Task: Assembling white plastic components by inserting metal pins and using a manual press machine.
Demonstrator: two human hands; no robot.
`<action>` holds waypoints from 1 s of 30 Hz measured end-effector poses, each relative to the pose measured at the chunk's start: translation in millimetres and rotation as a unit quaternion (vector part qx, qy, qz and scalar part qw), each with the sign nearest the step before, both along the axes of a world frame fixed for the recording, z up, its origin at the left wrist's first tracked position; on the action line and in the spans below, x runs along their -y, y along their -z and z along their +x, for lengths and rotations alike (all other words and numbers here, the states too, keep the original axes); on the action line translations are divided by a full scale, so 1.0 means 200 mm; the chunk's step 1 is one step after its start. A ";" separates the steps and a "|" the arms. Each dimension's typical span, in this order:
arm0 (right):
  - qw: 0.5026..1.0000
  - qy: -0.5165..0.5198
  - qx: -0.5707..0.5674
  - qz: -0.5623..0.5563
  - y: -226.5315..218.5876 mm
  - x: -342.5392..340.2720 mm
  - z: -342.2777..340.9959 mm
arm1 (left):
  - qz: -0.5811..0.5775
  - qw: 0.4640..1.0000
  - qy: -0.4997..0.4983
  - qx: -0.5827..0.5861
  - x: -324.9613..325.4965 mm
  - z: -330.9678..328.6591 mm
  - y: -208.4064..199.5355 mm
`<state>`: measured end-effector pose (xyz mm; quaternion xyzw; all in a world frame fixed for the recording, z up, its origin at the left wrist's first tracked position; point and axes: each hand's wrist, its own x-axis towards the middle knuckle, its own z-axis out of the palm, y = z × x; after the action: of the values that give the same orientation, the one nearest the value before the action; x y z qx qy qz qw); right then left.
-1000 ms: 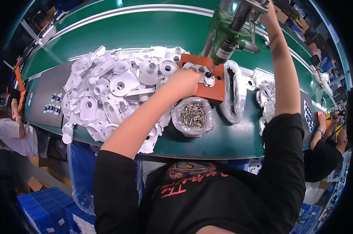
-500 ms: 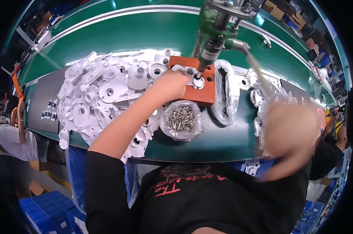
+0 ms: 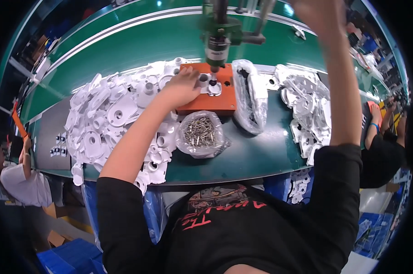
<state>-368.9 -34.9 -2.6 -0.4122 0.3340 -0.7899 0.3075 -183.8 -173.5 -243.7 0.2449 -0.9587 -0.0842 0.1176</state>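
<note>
Right hand (image 3: 318,13) now raised high again near hanging screwdriver (image 3: 218,39), grip probably closed but cropped, cannot tell. Left hand (image 3: 181,86) flat on orange block (image 3: 208,98), steadying white part (image 3: 211,86) under the tip.

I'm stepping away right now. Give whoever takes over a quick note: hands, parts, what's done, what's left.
Left hand: resting on the orange block, steadying the white part seated on it.
Right hand: raised up near the hanging screwdriver; whether it grips anything cannot be seen.
Screwdriver tip sits right over the white part.
Bag of screws in front of the block.
Large pile of white parts to the left, smaller pile to the right.
Which pile is finished cannot be told.
</note>
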 end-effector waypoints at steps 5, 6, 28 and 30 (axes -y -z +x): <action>0.932 -0.114 -0.158 0.307 0.44 0.17 -0.52 | 0.001 0.997 0.072 -0.006 -0.05 -0.15 -0.19; 0.938 -0.141 -0.165 0.270 0.50 0.14 -0.53 | 0.021 0.998 0.060 0.019 -0.04 -0.15 -0.24; 0.433 0.231 -0.670 0.556 0.97 -0.43 -1.10 | -0.077 0.946 -0.210 0.236 0.14 0.16 -0.23; 0.449 0.255 -0.660 0.546 0.95 -0.44 -1.11 | -0.098 0.951 -0.199 0.214 0.15 0.19 -0.16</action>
<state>-590.4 54.1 -192.2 -0.4534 0.8891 0.0217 -0.0585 -146.3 -203.4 -211.5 0.4306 -0.8965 0.0896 -0.0527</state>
